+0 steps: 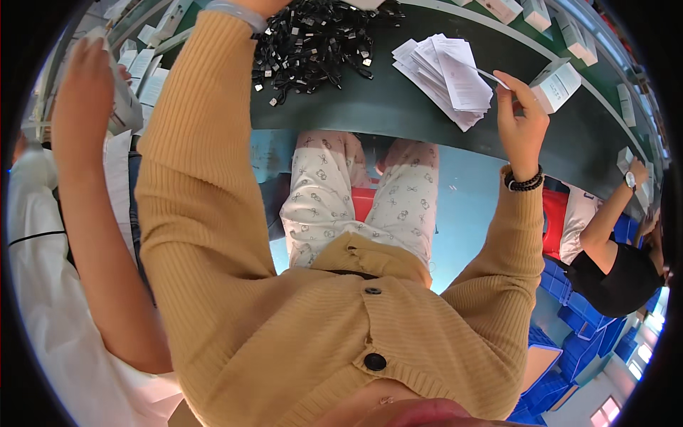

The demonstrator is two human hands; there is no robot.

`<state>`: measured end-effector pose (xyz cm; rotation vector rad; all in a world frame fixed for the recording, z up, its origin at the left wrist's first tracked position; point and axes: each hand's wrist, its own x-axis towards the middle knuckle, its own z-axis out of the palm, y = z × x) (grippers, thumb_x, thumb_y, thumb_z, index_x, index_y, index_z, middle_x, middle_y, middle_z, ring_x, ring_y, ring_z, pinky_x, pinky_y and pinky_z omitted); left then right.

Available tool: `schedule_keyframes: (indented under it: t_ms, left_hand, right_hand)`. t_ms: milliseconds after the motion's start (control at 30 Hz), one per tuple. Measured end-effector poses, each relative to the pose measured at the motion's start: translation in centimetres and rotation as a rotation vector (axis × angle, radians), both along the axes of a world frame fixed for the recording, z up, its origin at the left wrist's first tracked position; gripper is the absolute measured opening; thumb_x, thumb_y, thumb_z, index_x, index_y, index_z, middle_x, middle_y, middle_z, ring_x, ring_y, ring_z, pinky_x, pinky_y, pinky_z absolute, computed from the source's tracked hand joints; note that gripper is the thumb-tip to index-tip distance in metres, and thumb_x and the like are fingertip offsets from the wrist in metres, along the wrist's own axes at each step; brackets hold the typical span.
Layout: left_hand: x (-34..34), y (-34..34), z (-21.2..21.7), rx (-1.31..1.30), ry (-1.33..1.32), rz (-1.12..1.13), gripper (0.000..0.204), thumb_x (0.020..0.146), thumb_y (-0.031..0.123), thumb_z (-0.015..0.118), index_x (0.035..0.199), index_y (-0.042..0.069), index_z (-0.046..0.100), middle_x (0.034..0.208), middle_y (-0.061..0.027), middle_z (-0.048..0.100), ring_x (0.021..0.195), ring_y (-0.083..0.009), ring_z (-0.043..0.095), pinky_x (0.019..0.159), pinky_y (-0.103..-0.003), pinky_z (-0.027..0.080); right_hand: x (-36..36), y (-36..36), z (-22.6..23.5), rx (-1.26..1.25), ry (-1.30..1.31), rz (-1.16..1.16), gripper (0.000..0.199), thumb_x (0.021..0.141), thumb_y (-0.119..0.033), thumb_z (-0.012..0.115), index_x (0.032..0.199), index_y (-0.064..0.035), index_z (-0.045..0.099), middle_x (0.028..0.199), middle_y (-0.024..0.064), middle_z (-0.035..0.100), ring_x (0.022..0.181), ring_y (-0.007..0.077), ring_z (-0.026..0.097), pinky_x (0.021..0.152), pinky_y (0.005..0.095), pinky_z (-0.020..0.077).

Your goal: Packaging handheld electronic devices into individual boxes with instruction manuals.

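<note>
My right hand (pixel 523 121) pinches the edge of a thin white paper leaflet (pixel 489 75) between thumb and fingers. That leaflet lifts off a loose, fanned pile of printed leaflets (pixel 447 82) on the dark green table. Beside the same hand stands a small white box (pixel 557 85). My left arm reaches far forward, and only the back part of my left hand (pixel 260 6) shows at the upper edge; its fingers are cut off from view. Close to it is a large heap of black cables (pixel 313 50) with metal plugs.
White boxes (pixel 537 14) line the conveyor along the table's far side. On the left, a co-worker's arm (pixel 85 135) reaches in beside mine. Another person in black (pixel 615 281) works at the right, near blue crates (pixel 580 349) on the floor.
</note>
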<state>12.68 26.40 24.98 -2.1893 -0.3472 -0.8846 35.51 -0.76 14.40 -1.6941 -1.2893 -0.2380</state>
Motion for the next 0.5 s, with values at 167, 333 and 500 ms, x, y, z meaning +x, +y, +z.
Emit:
schedule_keyframes:
  t_ms: [167, 333, 500]
  left_hand:
    - [-0.1, 1.2, 0.3, -0.48, 0.147, -0.514, 0.063, 0.051, 0.03, 0.08, 0.11, 0.019, 0.06, 0.101, -0.0025, 0.053, 0.102, -0.023, 0.051, 0.09, -0.046, 0.034]
    - [-2.4, -0.1, 2.7, -0.252, 0.151, -0.169, 0.063, 0.045, 0.037, 0.083, 0.1, 0.014, 0.063, 0.097, -0.0049, 0.055, 0.096, -0.0267, 0.05, 0.081, -0.039, 0.037]
    - [-2.2, -1.6, 0.6, -0.524, -0.16, -0.14, 0.07, 0.04, 0.034, 0.085, 0.102, 0.01, 0.062, 0.095, -0.0074, 0.054, 0.094, -0.0283, 0.051, 0.081, -0.037, 0.039]
  right_hand:
    - [0.3, 0.1, 0.0, -0.005, -0.028, 0.029, 0.019, 0.085, 0.0, 0.059, 0.098, -0.0078, 0.07, 0.087, 0.0037, 0.068, 0.062, 0.0092, 0.054, 0.054, 0.021, 0.0413]
    - [0.2, 1.0, 0.7, 0.006, -0.004, 0.088, 0.019, 0.084, 0.0, 0.06, 0.098, -0.0081, 0.07, 0.089, 0.0036, 0.068, 0.065, 0.01, 0.057, 0.055, 0.0213, 0.0433]
    - [0.7, 0.4, 0.1, 0.073, 0.033, 0.043, 0.018, 0.086, -0.001, 0.06, 0.099, -0.0068, 0.069, 0.08, 0.004, 0.067, 0.063, 0.0077, 0.057, 0.055, 0.0206, 0.0436]
